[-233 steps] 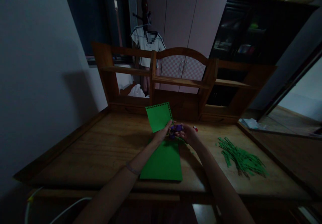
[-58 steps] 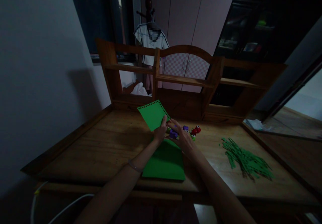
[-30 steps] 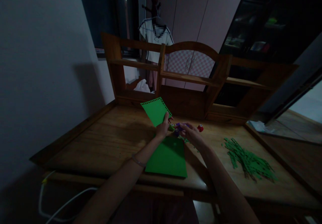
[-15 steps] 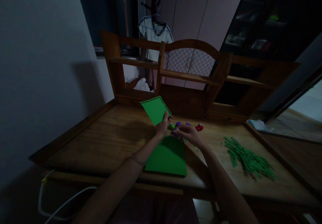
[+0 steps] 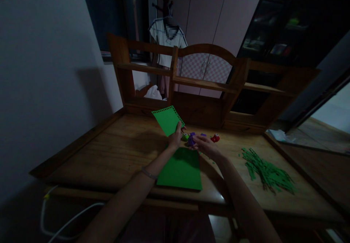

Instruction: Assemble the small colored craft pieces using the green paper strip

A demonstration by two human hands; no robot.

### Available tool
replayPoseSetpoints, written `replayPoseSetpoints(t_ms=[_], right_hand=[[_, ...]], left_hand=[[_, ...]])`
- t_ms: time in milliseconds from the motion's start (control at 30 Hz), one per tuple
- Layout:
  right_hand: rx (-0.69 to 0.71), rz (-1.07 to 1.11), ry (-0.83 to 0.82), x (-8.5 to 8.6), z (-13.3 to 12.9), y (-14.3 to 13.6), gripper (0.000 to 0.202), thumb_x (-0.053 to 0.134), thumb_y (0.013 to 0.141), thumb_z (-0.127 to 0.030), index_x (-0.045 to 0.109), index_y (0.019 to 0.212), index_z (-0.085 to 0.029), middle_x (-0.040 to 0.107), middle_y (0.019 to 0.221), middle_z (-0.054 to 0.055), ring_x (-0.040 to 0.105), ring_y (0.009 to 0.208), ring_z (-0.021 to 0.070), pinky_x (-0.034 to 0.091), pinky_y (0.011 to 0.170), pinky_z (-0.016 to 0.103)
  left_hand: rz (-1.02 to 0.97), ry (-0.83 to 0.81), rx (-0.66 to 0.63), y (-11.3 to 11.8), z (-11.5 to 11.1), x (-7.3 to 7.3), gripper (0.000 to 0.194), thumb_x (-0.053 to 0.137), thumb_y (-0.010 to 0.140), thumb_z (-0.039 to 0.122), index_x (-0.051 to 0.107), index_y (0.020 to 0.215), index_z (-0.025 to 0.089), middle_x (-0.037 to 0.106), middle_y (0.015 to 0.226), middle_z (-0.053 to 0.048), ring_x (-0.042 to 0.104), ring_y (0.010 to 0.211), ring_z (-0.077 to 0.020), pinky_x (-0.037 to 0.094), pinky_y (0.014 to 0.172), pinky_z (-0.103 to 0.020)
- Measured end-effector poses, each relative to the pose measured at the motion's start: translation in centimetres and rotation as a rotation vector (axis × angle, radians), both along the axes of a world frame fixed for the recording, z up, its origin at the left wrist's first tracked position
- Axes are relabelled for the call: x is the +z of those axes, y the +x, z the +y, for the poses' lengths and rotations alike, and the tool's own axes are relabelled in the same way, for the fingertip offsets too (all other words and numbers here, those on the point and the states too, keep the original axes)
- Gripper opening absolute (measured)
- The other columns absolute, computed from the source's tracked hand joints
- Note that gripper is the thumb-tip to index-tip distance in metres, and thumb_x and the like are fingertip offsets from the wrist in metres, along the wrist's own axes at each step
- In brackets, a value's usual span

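Note:
My left hand (image 5: 175, 138) pinches a green sheet of paper (image 5: 165, 120) by its lower right side, holding it tilted above the table. Rows of small dark holes line the sheet's top and right edges. The fingers of my right hand (image 5: 205, 144) close around a small purple hole punch (image 5: 191, 139), just right of my left hand. Below both hands lies a stack of green paper (image 5: 179, 172) near the table's front edge. Beside the purple punch, partly hidden, sits a green figure-like piece with a round eye (image 5: 185, 137). A similar red piece (image 5: 215, 138) lies further right.
A heap of green perforated paper strips (image 5: 269, 172) covers part of the wooden table (image 5: 109, 152) at the right. Small green scraps are scattered near my right wrist. A wooden shelf (image 5: 202, 84) rises along the back edge. A white cable (image 5: 79, 215) hangs at the front left.
My right hand has turned and shifted slightly, so more of the purple punch shows. The sheet stays in my left hand. The whole view has shifted a little.

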State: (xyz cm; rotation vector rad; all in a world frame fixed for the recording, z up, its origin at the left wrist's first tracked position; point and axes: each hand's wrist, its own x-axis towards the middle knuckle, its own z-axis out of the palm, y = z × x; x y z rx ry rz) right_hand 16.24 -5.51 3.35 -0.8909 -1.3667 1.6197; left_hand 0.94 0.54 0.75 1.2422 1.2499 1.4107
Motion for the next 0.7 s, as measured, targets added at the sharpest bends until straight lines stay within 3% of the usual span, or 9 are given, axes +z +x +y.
replayPoseSetpoints(t_ms=[100, 167, 233, 367, 567, 700], right_hand=[[0.415, -0.126, -0.102, 0.9, -1.8, -0.5, 0.04, 0.065, 0.075, -0.044, 0.059, 0.101, -0.014, 0.067, 0.092, 0.009, 0.065, 0.084, 0.0195, 0.05, 0.079, 0.036], [0.533, -0.203, -0.105, 1.1, -2.3, -0.6, 0.039, 0.068, 0.074, -0.041, 0.061, 0.1, -0.013, 0.066, 0.098, 0.01, 0.062, 0.094, 0.0203, 0.048, 0.086, 0.036], [0.458, -0.232, -0.052, 0.9, -2.0, -0.4, 0.037, 0.067, 0.075, -0.039, 0.062, 0.101, -0.014, 0.065, 0.103, 0.009, 0.058, 0.102, 0.0193, 0.044, 0.092, 0.034], [0.154, -0.132, 0.027, 0.1, -0.6, 0.6, 0.034, 0.061, 0.079, -0.041, 0.063, 0.104, -0.017, 0.063, 0.109, 0.007, 0.054, 0.108, 0.0191, 0.038, 0.098, 0.033], [0.104, 0.078, 0.029, 0.2, -0.2, 0.6, 0.028, 0.062, 0.08, -0.038, 0.064, 0.098, -0.017, 0.063, 0.108, 0.009, 0.059, 0.102, 0.0199, 0.04, 0.097, 0.034], [-0.031, 0.184, -0.018, -0.1, 0.5, 0.4, 0.031, 0.066, 0.076, -0.04, 0.062, 0.096, -0.016, 0.067, 0.091, 0.008, 0.065, 0.084, 0.0193, 0.05, 0.082, 0.032]], left_hand=[[-0.056, -0.011, -0.003, 0.0, 0.4, -0.5, 0.054, 0.026, 0.084, 0.06, 0.058, 0.069, 0.019, 0.045, 0.055, 0.002, 0.042, 0.047, -0.0102, 0.035, 0.05, -0.022], [-0.071, -0.049, -0.001, 0.1, 0.8, -0.8, 0.054, 0.026, 0.084, 0.06, 0.057, 0.068, 0.019, 0.045, 0.054, 0.002, 0.042, 0.047, -0.0101, 0.035, 0.051, -0.022], [-0.093, -0.081, 0.003, 0.2, 1.0, -1.0, 0.053, 0.028, 0.083, 0.061, 0.057, 0.067, 0.019, 0.044, 0.053, 0.002, 0.043, 0.047, -0.0102, 0.035, 0.05, -0.022], [-0.142, -0.079, 0.053, 0.2, 1.0, -1.0, 0.053, 0.03, 0.082, 0.062, 0.057, 0.067, 0.018, 0.045, 0.053, 0.002, 0.044, 0.047, -0.0103, 0.033, 0.047, -0.022], [-0.107, -0.068, 0.081, -0.5, 0.3, 0.4, 0.05, 0.03, 0.085, 0.057, 0.058, 0.069, 0.019, 0.047, 0.054, 0.002, 0.042, 0.045, -0.0085, 0.031, 0.046, -0.021], [-0.092, -0.077, 0.061, -0.7, 0.1, 0.8, 0.051, 0.03, 0.084, 0.058, 0.059, 0.071, 0.019, 0.049, 0.055, 0.002, 0.045, 0.046, -0.0089, 0.032, 0.046, -0.02]])
